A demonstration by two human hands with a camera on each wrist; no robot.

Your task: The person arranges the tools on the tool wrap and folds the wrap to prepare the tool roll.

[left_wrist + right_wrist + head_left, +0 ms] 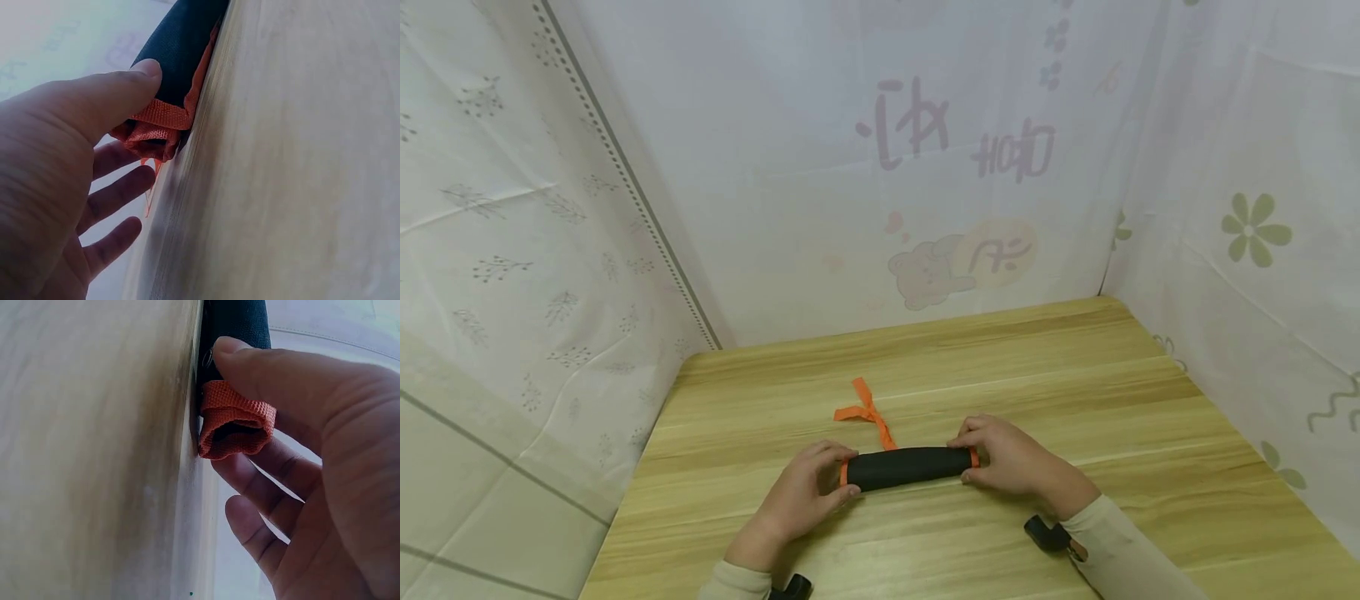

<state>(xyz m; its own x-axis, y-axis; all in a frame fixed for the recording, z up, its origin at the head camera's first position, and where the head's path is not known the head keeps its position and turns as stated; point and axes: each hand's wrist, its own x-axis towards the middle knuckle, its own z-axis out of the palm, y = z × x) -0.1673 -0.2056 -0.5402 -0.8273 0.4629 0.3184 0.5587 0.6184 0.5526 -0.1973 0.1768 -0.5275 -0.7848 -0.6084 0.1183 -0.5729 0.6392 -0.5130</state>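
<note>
A rolled-up black fabric pouch (910, 468) with orange edging lies crosswise on the wooden table. Its orange tie strap (871, 410) comes out behind the roll and splits into two loose tails. My left hand (808, 492) grips the left end, thumb in front and fingers behind. The right end is held the same way by my right hand (1003, 458). In the left wrist view, folded orange binding (153, 134) shows at that end, close against the tabletop. The opposite end shows a hollow orange-edged coil (236, 434) in the right wrist view.
The wood-grain table (1037, 375) reaches back to a pale printed curtain (820, 208). More patterned cloth hangs at the left (535, 250) and right (1247, 292) sides. Black wrist devices (1047, 533) sit at both of the person's sleeves.
</note>
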